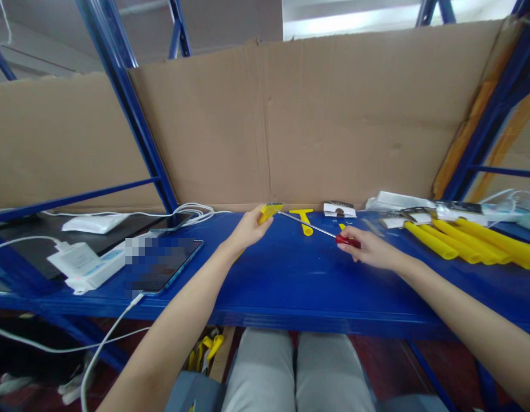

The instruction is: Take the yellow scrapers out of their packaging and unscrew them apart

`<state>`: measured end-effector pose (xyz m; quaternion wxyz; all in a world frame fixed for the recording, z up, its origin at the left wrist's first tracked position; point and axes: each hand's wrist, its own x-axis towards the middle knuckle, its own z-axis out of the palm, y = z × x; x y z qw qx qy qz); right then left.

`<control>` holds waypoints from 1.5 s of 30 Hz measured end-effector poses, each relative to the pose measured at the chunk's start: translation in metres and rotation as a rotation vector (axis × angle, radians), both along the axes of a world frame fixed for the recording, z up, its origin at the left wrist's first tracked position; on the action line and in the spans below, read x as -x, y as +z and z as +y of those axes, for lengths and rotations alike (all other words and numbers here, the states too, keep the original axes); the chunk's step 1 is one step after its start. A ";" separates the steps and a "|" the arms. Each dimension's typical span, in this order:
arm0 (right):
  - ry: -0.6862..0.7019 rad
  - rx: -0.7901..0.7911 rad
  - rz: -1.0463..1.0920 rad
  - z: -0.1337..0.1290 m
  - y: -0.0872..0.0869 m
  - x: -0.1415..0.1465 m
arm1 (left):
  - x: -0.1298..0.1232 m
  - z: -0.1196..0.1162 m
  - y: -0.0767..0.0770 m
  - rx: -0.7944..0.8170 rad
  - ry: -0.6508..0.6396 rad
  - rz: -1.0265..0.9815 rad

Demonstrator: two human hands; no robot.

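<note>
A tall sheet of brown cardboard [316,126] stands behind a blue table [290,286], flanked by blue metal posts [136,114]. The person sits at it, legs in grey trousers [265,366] below the front edge.

The hands are apart, each closed on something. The left hand [248,230] grips a yellow tool [272,210] near the back of the table, its flared end projecting past the fingers. The right hand [370,249] is wrapped around the red handle of a screwdriver [347,241], whose thin shaft slants up and leftward to the yellow tool; whether the tip touches it is too small to tell.

Just beyond the shaft lies a T-shaped yellow piece [306,222], with a small white carton [339,210] to its right. Farther right, several yellow tubes [434,240] lie side by side. At left, a phone [181,266] rests beside a white power strip [95,272], with a white cable [200,213] coiled behind. More yellow pieces [215,345] show below table level.
</note>
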<state>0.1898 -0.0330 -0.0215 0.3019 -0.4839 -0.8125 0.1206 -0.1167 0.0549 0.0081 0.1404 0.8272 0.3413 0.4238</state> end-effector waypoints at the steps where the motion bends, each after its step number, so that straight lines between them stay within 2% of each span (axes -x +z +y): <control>1: 0.000 -0.013 0.007 0.001 -0.001 0.000 | 0.000 0.000 0.000 -0.002 0.004 0.003; 4: -0.002 -0.063 -0.008 0.002 -0.002 0.000 | -0.001 0.000 -0.001 -0.005 0.013 0.003; 13: 0.048 0.050 -0.052 -0.001 0.002 0.003 | 0.000 -0.002 0.002 -0.005 -0.006 -0.017; 19: -0.002 -0.067 0.015 0.004 -0.003 -0.003 | -0.002 -0.005 0.003 -0.004 0.005 0.004; 26: -0.048 -0.159 -0.025 0.007 -0.003 -0.005 | -0.003 -0.008 0.004 -0.012 0.011 0.014; 32: -0.117 -0.162 -0.127 0.005 -0.004 -0.004 | -0.003 -0.007 0.003 -0.018 -0.008 0.009; 41: -0.023 -0.108 -0.177 0.004 -0.001 0.000 | -0.001 -0.009 0.007 -0.011 0.040 -0.001; 45: -0.047 -0.145 -0.156 0.005 -0.002 -0.002 | -0.001 -0.009 0.007 0.000 0.027 0.000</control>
